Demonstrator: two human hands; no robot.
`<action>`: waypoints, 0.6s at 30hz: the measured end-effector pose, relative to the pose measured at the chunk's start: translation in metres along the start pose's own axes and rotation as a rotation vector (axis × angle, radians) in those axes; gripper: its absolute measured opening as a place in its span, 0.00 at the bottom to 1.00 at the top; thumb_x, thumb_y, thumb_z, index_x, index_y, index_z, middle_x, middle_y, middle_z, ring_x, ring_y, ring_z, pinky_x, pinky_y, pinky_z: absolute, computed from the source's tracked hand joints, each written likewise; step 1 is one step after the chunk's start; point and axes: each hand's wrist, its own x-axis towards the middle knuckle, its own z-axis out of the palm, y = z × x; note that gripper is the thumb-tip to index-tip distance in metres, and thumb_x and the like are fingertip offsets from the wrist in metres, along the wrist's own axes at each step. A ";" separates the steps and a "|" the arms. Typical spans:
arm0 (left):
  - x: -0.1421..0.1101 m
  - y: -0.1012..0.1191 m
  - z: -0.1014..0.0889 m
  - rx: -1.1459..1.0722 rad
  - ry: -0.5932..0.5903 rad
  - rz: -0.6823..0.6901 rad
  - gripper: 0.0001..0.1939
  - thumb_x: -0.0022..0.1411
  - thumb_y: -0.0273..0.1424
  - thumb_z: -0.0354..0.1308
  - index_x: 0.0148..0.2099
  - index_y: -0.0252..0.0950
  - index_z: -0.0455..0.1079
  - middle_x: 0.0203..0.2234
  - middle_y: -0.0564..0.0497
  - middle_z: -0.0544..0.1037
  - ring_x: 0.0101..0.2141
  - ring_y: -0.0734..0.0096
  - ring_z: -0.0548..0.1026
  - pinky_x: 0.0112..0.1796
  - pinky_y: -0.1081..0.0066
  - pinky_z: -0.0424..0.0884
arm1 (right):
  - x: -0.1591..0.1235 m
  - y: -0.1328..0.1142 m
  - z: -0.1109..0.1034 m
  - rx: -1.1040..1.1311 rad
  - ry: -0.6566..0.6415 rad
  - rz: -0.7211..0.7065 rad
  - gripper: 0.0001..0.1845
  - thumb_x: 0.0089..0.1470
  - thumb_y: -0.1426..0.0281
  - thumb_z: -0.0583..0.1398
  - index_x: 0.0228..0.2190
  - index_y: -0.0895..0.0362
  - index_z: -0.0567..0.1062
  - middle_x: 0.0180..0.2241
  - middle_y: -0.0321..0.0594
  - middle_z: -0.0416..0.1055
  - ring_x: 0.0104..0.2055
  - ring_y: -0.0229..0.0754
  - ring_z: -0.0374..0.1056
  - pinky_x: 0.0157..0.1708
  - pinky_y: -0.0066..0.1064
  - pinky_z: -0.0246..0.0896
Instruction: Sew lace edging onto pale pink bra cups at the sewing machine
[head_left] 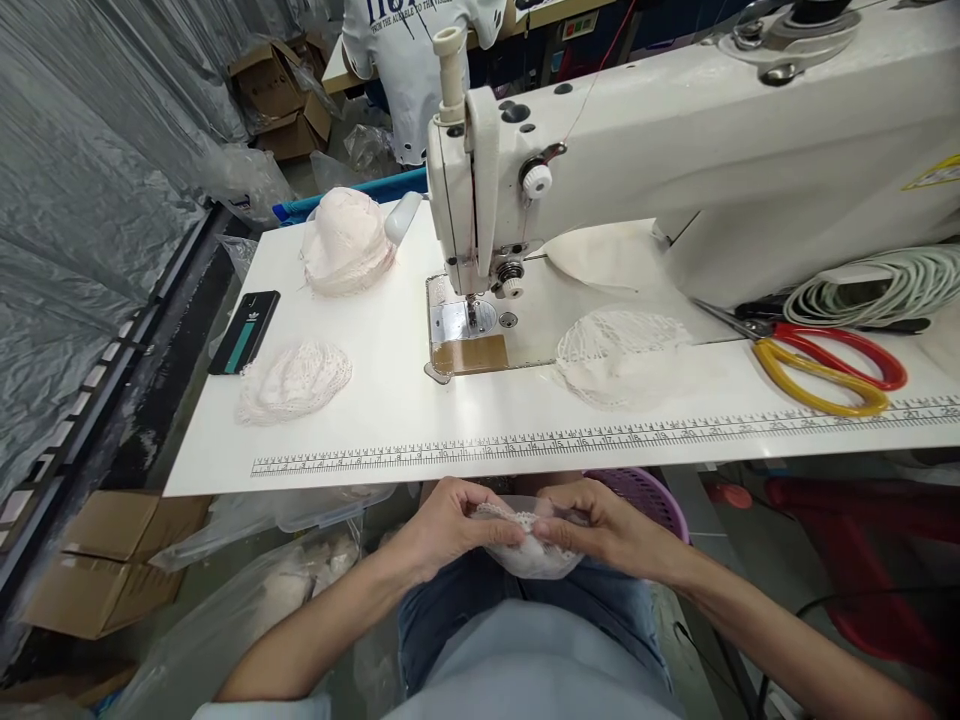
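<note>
Over my lap, just below the table's front edge, I hold a white lace piece [529, 548] with a thin see-through layer on it. My left hand [469, 525] pinches its left side, thumb on top. On the other side my right hand [589, 515] grips it between thumb and fingers. Above them on the table lie another lace piece [619, 355] at the right and a flat lace stack [298, 383] at the left. A pile of pale pink cup-shaped pieces [347, 243] sits farther back, left of the sewing machine [517, 180].
Scissors [821, 365] with red and yellow handles lie at the right beside a coiled pale cord [877, 287]. A dark phone [245, 333] rests at the table's left edge. A ruler strip [525, 445] runs along the front. Behind the table, a person [409, 70] sits.
</note>
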 end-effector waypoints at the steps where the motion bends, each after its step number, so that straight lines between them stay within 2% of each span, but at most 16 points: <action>1: 0.000 0.000 0.000 -0.029 0.005 0.007 0.13 0.40 0.33 0.71 0.27 0.29 0.76 0.20 0.51 0.76 0.24 0.76 0.70 0.30 0.74 0.64 | 0.000 0.000 -0.002 0.037 -0.017 0.014 0.13 0.52 0.63 0.61 0.25 0.61 0.73 0.19 0.31 0.61 0.22 0.31 0.53 0.22 0.23 0.47; 4: -0.001 -0.002 -0.002 -0.153 -0.045 0.005 0.12 0.40 0.31 0.71 0.27 0.30 0.75 0.24 0.49 0.78 0.27 0.73 0.72 0.33 0.73 0.67 | -0.002 -0.001 -0.012 0.126 -0.071 0.060 0.12 0.49 0.64 0.63 0.25 0.62 0.75 0.21 0.33 0.65 0.24 0.31 0.57 0.24 0.23 0.51; 6: -0.001 -0.003 -0.004 -0.226 -0.091 -0.025 0.11 0.39 0.29 0.71 0.25 0.30 0.73 0.26 0.49 0.78 0.27 0.74 0.73 0.31 0.75 0.67 | -0.005 0.001 -0.018 0.159 -0.095 0.092 0.11 0.47 0.65 0.65 0.27 0.62 0.77 0.22 0.35 0.68 0.25 0.32 0.59 0.26 0.24 0.53; 10: 0.001 -0.005 -0.003 -0.318 -0.142 -0.062 0.14 0.36 0.29 0.72 0.21 0.30 0.68 0.19 0.51 0.76 0.21 0.78 0.71 0.24 0.79 0.63 | -0.013 0.007 -0.025 0.233 -0.149 0.131 0.10 0.45 0.67 0.66 0.29 0.62 0.78 0.25 0.37 0.70 0.26 0.32 0.62 0.28 0.24 0.55; 15: 0.005 -0.006 0.002 -0.337 -0.126 -0.079 0.16 0.36 0.31 0.72 0.20 0.31 0.67 0.16 0.53 0.74 0.19 0.77 0.70 0.22 0.78 0.63 | -0.016 0.009 -0.023 0.256 -0.184 0.083 0.10 0.45 0.68 0.66 0.30 0.62 0.77 0.26 0.37 0.70 0.29 0.34 0.63 0.30 0.25 0.56; 18: 0.007 -0.005 0.004 -0.291 -0.109 -0.082 0.16 0.37 0.32 0.72 0.21 0.30 0.68 0.17 0.52 0.73 0.19 0.77 0.69 0.23 0.77 0.63 | -0.013 0.006 -0.016 0.237 -0.130 0.045 0.13 0.43 0.68 0.67 0.31 0.61 0.75 0.27 0.34 0.68 0.28 0.34 0.61 0.29 0.25 0.56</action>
